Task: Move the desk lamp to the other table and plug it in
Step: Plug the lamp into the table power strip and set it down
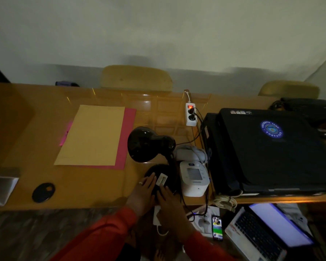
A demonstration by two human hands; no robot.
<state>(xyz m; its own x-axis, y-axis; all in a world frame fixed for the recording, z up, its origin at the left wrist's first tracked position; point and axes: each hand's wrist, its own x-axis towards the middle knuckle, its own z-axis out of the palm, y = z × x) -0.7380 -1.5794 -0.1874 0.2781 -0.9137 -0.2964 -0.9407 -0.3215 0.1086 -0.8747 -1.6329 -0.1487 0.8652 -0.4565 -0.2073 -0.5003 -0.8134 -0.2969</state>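
A black desk lamp (149, 144) stands on the wooden table (36, 129), its round shade bent down and unlit. On its round black base (169, 178) lies a white label. My left hand (145, 187) rests flat on the base's left side, fingers spread. My right hand (167, 200) lies on the base's near edge. A black cord runs from the lamp up to a white power strip (190, 114) with a red lit switch and two black plugs in it.
A white blood pressure monitor (194, 178) stands right beside the base. A closed black laptop (271, 147) fills the right. Yellow and pink folders (94, 134) lie to the left. An open laptop (267, 230) and a phone (217, 227) sit lower, near right.
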